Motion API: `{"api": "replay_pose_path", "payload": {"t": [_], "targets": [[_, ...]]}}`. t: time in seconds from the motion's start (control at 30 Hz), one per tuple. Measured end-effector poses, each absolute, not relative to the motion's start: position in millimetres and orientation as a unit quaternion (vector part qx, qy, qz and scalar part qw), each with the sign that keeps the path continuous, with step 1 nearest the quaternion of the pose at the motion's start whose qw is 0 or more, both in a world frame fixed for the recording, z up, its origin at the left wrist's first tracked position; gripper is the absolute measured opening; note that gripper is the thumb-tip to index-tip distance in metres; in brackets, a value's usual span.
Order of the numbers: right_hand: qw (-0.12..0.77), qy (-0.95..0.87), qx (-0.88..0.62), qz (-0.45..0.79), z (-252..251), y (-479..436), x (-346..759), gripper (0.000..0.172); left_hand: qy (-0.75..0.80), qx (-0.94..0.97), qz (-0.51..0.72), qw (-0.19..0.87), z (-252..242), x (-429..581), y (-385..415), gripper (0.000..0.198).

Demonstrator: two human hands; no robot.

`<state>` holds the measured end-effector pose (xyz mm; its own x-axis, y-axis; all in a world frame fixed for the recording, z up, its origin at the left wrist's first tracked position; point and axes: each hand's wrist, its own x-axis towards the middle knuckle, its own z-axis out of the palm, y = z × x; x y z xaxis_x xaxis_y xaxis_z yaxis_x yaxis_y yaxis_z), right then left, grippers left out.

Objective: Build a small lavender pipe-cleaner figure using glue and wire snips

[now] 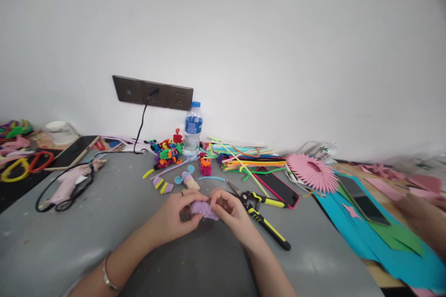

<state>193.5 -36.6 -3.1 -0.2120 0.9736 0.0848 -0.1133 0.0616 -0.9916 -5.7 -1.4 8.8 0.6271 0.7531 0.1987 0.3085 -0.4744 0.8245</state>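
Pinching a purple coiled pipe-cleaner piece (204, 209) from both ends, the left hand (174, 218) and right hand (232, 213) meet at the near middle of the grey table (104, 232). Fingers of each hand are closed on the coil, which sits between them just above the tabletop. Left wrist carries a thin bracelet (107, 274); a ring shows on a left finger.

Just right of the right hand: black-and-yellow pliers (266, 216), handles pointing near-right. Beyond them, a phone in a pink case (280, 188), face up. Far centre: water bottle (193, 130) standing upright by the wall, under a dark socket strip (153, 93) with one black cable plugged in. Loose pipe cleaners (244, 158) in many colours piled right of the bottle. Small finished coils (162, 183) lie just beyond the hands. Pink paper fan disc (311, 171) far right, beside teal paper sheets (348, 227). Another person's arm (423, 222) at the right edge, blurred.
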Motion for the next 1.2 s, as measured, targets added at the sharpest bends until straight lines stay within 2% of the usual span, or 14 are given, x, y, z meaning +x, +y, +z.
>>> {"api": "replay_pose_path", "payload": {"t": [0.2, 0.4, 0.57, 0.63, 0.97, 1.2], "targets": [[0.472, -0.544, -0.401, 0.567, -1, -38, 190, 0.035, 0.326, 0.817, 0.279, 0.386, 10, -4, -2, 0.034], [0.489, -0.570, -0.399, 0.526, -1, -39, 186, 0.031, 0.349, 0.795, 0.284, 0.407, 9, -3, -2, 0.032], [0.490, -0.570, -0.392, 0.529, -1, -38, 188, 0.032, 0.293, 0.805, 0.291, 0.425, 7, -6, 0, 0.021], [0.487, -0.574, -0.389, 0.532, 0, -38, 188, 0.032, 0.297, 0.800, 0.292, 0.432, 6, -6, 0, 0.023], [0.505, -0.616, -0.391, 0.461, -6, -39, 185, 0.024, 0.352, 0.665, 0.262, 0.605, -5, 1, 2, 0.040], [0.516, -0.614, -0.385, 0.457, -8, -39, 180, 0.024, 0.388, 0.704, 0.262, 0.533, 4, 0, 3, 0.030]]}}
